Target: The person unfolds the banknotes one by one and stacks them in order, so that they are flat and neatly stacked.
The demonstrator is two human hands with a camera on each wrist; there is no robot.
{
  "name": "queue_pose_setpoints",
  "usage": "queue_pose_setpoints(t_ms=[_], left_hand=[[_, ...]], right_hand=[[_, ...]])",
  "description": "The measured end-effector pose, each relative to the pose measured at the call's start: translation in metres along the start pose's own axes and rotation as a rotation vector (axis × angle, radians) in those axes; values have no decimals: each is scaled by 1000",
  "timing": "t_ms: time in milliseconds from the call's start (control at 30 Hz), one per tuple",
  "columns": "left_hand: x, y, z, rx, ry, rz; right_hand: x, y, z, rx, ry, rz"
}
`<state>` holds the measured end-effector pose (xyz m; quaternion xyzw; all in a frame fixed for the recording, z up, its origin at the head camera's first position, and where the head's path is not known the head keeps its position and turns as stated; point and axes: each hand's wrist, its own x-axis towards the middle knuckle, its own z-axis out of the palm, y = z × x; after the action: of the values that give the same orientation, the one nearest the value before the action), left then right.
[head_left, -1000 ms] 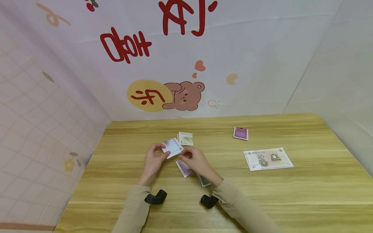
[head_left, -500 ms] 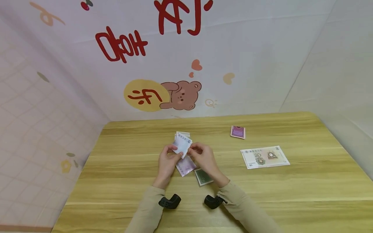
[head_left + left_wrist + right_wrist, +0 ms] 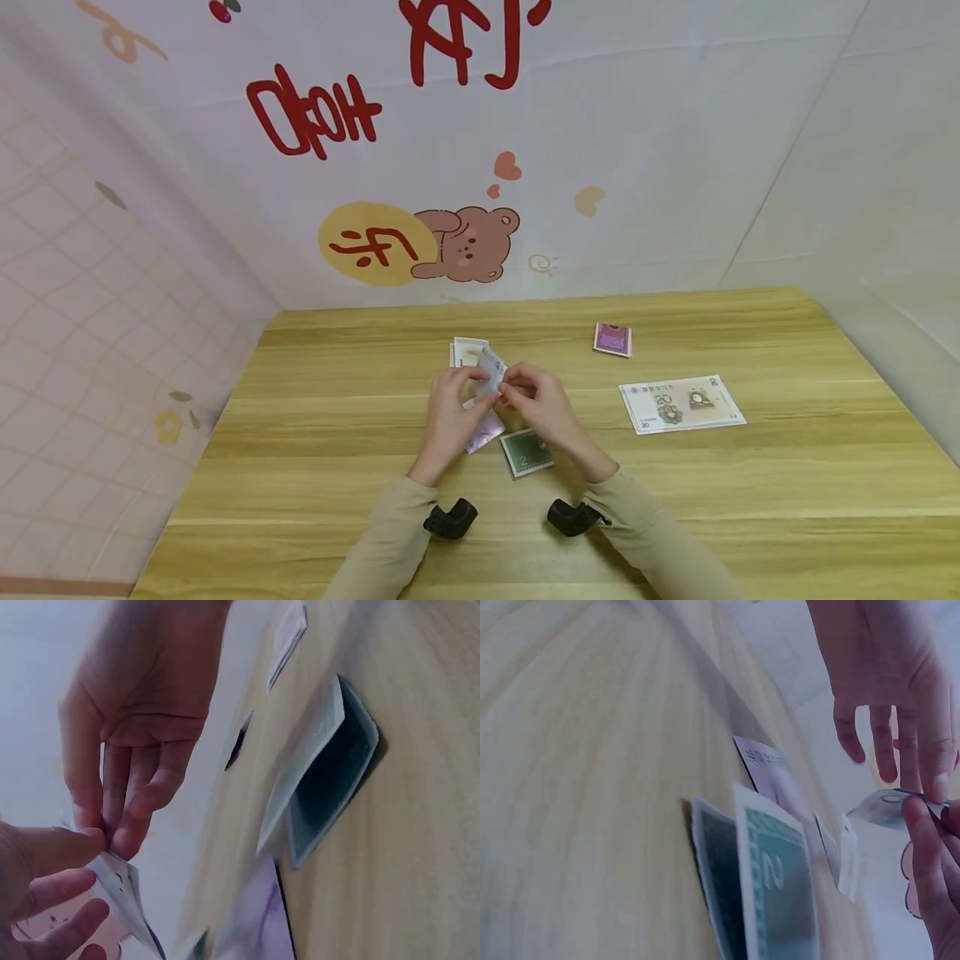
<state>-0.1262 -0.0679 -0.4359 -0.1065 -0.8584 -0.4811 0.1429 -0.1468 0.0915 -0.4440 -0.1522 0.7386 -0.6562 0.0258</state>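
Observation:
A pale folded banknote (image 3: 491, 367) is held up above the table between both hands. My left hand (image 3: 450, 412) grips its left and lower side with thumb and fingers. At the right edge, the thumb and fingertips of my right hand (image 3: 542, 404) pinch the same note. Beneath the hands lies a purple banknote (image 3: 486, 431), partly covered by the left hand. A green banknote (image 3: 527, 451) marked 2 lies nearer; the right wrist view shows this green note (image 3: 776, 870) folded with its halves standing apart. Behind the held note are folded pale notes (image 3: 465, 351), partly hidden.
On the right of the wooden table (image 3: 300, 467) lies a flat banknote (image 3: 682, 406) marked 20. Toward the back is a folded magenta note (image 3: 612, 339). A printed white cloth (image 3: 660, 150) rises behind the table.
My left hand has moved right with the pale banknote. The note has turned from facing up flat to a steeper, narrower angle. The right hand has shifted right, uncovering the green note.

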Motion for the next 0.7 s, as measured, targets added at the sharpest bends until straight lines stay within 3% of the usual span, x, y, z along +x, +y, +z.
queue_pose_setpoints(t_ms=[133,333,433,533,700], left_hand=[[3,8,4,-4,-27,54],[4,14,13,-218,-118,55],[5,16,19,-298,-135,19],[4,19,21,-318,-121,-11],[2,38,15,-356,-120,-50]], right_hand=[[-4,-1,-11,-19,-32,-12],[-12,-2,-29,-44,-30,-4],[-17,0,-39,-36,6,7],[-22,2,-50,-47,67,16],[-29,5,-69,-122,177,30]])
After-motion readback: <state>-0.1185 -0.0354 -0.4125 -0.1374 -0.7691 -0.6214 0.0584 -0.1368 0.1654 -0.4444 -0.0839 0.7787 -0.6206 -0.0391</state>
